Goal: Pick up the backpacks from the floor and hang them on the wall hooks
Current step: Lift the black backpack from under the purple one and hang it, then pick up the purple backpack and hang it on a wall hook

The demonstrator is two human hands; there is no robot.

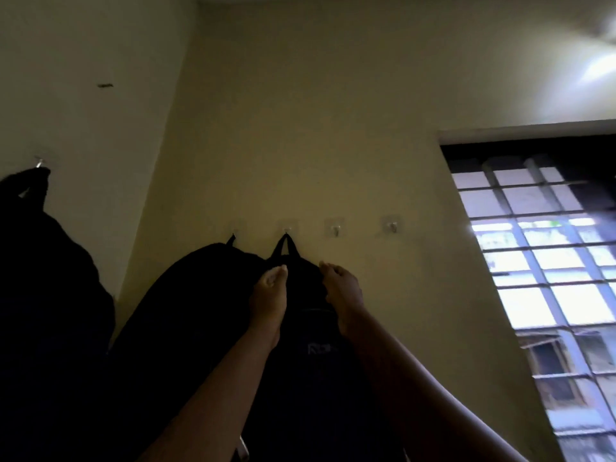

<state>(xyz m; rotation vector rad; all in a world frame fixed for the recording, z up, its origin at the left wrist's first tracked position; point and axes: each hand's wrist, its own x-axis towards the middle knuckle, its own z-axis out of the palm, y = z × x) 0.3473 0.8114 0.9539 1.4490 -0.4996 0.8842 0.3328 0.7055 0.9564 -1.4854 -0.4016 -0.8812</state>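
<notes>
Both my bare forearms reach up: my left hand (270,291) and right hand (341,288) rest on the black fabric backpack's (310,361) top, fingers loosely curled; whether they grip, I cannot tell. Its loop sits over a clear adhesive hook (288,226). 3 backpacks hang; 2 hooks remain bare.

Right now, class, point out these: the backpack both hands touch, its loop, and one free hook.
Backpack (310,361), head view, front panel.
Loop (285,246), head view, strap over hook.
Free hook (336,229), head view, metal prong.
</notes>
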